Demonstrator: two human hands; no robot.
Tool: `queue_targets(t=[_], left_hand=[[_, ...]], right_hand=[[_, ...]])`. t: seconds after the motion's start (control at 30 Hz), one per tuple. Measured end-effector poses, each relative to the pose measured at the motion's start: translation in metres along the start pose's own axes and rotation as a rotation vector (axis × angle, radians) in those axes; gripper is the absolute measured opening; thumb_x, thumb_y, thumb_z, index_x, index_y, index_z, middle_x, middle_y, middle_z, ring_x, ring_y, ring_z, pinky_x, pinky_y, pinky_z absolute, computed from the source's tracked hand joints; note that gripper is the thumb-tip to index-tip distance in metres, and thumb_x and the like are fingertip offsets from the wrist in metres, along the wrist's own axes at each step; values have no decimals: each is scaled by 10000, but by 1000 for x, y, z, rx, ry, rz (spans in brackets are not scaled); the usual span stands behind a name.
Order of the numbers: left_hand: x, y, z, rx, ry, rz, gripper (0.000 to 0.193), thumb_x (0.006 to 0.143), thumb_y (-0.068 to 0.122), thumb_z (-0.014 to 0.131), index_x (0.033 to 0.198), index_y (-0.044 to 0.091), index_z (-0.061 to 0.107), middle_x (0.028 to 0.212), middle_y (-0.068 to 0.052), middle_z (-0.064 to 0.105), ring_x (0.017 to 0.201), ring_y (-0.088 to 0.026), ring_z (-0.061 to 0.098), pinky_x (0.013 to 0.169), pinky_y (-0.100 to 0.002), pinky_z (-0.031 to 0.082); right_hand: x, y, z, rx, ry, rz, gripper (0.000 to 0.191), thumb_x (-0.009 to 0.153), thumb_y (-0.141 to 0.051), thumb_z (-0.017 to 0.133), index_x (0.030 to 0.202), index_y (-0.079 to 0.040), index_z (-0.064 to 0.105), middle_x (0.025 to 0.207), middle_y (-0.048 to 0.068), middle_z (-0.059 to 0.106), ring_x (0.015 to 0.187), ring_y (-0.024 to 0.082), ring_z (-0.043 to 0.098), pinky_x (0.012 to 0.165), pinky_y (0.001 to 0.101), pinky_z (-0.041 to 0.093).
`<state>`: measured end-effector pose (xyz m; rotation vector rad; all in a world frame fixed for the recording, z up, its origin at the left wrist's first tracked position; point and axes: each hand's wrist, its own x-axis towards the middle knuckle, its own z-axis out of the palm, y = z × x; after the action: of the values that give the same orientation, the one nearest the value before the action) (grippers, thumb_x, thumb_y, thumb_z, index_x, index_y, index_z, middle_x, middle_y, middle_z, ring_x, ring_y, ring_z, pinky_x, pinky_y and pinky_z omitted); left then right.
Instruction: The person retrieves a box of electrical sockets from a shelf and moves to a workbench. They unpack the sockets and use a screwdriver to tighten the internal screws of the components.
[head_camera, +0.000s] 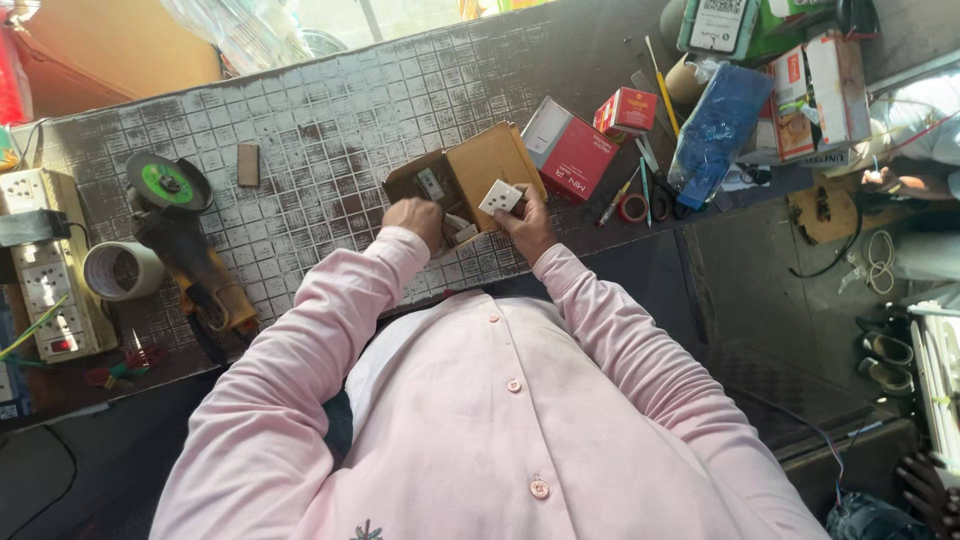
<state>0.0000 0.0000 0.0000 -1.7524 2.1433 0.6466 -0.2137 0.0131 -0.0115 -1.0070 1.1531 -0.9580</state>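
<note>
- Two hands worked at the middle of a grid-patterned bench (330, 130), seen from the head camera looking straight down over a pink buttoned shirt.
- The right hand (527, 228) was pinched shut on a small white socket module (500, 197), thumb and fingers clamped on its edges, holding it just above the near right corner of an open brown cardboard box (470, 175).
- The left hand (414, 220) was curled at the near left side of that box, fingers tucked under; whether it gripped anything I could not tell.
- Inside the box another white module (431, 184) lay against the left wall.
- Just right of the box stood a red and white carton (570, 152), with a smaller red carton (627, 110) farther right, so little room was left on that side.
- Farther right, pens, a red tape roll (632, 208) and a blue cloth bundle (715, 125) crowded the bench up to its right edge.
- To the left, bare bench stretched from the box to an angle grinder (175, 215) with a green-centred disc; only a small brown block (248, 164) lay in that stretch.
- Beyond the grinder, a white tape roll (122, 270) and a power strip (45, 270) sat by the left edge.
- The near edge of the bench ran just below both wrists.
</note>
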Motion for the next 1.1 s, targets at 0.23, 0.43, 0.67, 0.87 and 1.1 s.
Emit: queue_targets(t=[0.23, 0.43, 0.67, 0.87, 1.1], left_hand=[[-2, 25, 13, 145, -76, -9, 294, 886, 293, 718, 1177, 270, 750, 1227, -110, 672, 1170, -336, 569, 871, -430, 545], [2, 24, 4, 219, -149, -57, 377, 881, 402, 723, 1180, 173, 746, 1228, -91, 644, 1239, -318, 523, 906, -406, 526], [-21, 20, -24, -571, 356, -127, 314, 1053, 314, 605, 993, 9, 642, 936, -174, 695, 845, -341, 685, 771, -466, 555], [-5, 57, -33, -997, 523, 383, 95, 924, 143, 714, 986, 88, 759, 975, -110, 727, 901, -273, 731, 813, -379, 593], [41, 40, -11, -382, 281, 300, 305, 799, 54, 678, 1087, 110, 761, 1075, -127, 715, 1001, -353, 676, 872, -443, 543]], right_hand=[[-2, -21, -17, 507, -66, 243, 296, 1003, -41, 544, 1296, -20, 504, 1099, 176, 683, 939, 267, 717, 805, 412, 614], [11, -21, -22, 562, -72, 284, 328, 994, -60, 502, 1306, 42, 481, 1218, 238, 662, 1089, 317, 702, 899, 423, 612], [11, -35, -37, 637, -236, 178, 363, 993, -70, 511, 1323, 81, 489, 1275, 267, 653, 1130, 344, 690, 1031, 456, 581], [4, -45, -45, 918, -279, 216, 359, 1014, -177, 585, 1318, 9, 542, 1260, 215, 658, 1099, 299, 693, 904, 463, 620], [-26, -19, -124, 798, 63, 260, 393, 1008, -284, 613, 1262, 12, 568, 1078, 204, 709, 856, 292, 737, 643, 388, 602]])
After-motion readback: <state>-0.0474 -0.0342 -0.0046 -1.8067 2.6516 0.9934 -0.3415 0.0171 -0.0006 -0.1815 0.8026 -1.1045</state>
